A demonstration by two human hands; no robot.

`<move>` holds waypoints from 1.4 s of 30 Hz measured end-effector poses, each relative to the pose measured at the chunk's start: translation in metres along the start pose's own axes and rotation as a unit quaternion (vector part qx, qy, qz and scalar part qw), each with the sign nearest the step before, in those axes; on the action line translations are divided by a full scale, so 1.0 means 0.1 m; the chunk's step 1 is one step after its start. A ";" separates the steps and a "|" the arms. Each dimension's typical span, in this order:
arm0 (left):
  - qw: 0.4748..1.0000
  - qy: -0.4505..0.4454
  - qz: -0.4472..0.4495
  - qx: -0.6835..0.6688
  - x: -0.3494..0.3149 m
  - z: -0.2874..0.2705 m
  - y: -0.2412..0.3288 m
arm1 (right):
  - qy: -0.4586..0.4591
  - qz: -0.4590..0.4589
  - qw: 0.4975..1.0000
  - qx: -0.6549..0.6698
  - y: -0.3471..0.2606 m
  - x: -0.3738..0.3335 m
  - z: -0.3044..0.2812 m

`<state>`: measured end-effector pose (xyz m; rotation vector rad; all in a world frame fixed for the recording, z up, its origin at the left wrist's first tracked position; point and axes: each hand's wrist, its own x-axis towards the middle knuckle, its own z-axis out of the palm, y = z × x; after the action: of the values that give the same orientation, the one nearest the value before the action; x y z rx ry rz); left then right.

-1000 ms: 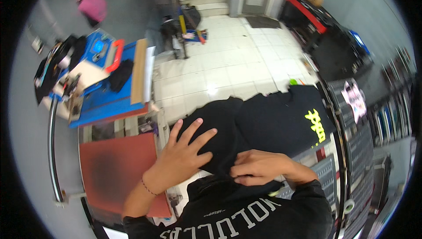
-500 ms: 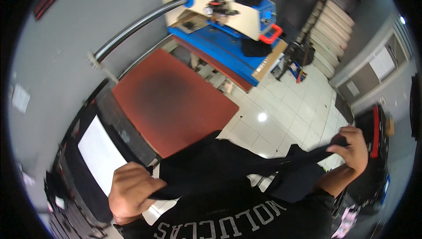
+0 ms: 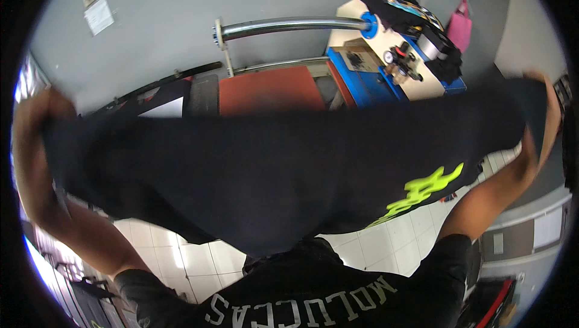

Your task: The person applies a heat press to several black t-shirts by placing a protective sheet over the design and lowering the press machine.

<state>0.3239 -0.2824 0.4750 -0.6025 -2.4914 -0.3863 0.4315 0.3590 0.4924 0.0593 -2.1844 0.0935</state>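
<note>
A black T-shirt (image 3: 271, 165) is stretched wide across the view in front of me, its upper edge nearly level and its lower part sagging toward my body. Bright yellow-green print (image 3: 422, 190) shows on its right part. My left hand (image 3: 51, 108), blurred, grips the far left end of the cloth. At the far right, my right hand (image 3: 540, 81) holds the other upper end, with most of its fingers hidden by fabric. Both arms are spread and raised.
Beyond the shirt, a heat press has a reddish-brown pad (image 3: 271, 90), a thick metal bar (image 3: 295, 24) and a blue-and-cream body (image 3: 362, 81). Black cloth (image 3: 386, 8) lies on its top. A white sheet (image 3: 166, 108) is partly covered at left. A pink bag (image 3: 459, 29) hangs behind.
Both hands have moved up and apart, spreading the bunched T-shirt into a broad sheet; its yellow-green print now shows. My view has turned, and the press now sits farther off, partly covered.
</note>
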 end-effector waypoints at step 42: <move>0.782 -0.057 -0.537 -0.312 -2.77 4.18 0.02 | -0.504 0.572 0.527 0.376 -0.46 -3.60 3.97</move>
<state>0.3504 -0.2125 -0.0209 0.7149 -2.5372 -1.6623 0.3201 0.2807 -0.0274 -1.1269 -2.5997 2.2496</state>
